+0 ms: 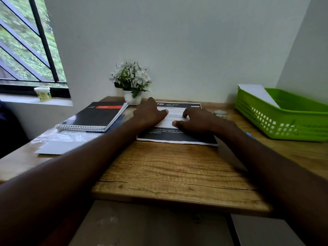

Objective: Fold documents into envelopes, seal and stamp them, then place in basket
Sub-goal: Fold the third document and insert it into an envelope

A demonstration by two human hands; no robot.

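- A printed document with dark bands lies flat on the wooden table, just in front of a potted white flower at the wall.
- Both hands press on the sheet: the left hand rests with fingers loosely extended nearest the flower, while the right hand lies with fingers bent, tips on the paper; neither grips anything.
- Judged from this, folding has not begun, and an uneven press could skew the crease, leaving a fold too wide for an envelope.
- The sheet may slide on the smooth wood if one hand lifts first.
- A small clear jar, to the right of the flower and just beside the sheet's far corner, could be knocked by the right hand.
- A spiral notebook lies left of the flower, close to the sheet's left edge, crowding that side.
- White envelopes and clear plastic wrap sit nearer the viewer than the notebook, within the left arm's sweep.
- The green basket, far right of the flower, holds a white sheet; nothing blocks it.
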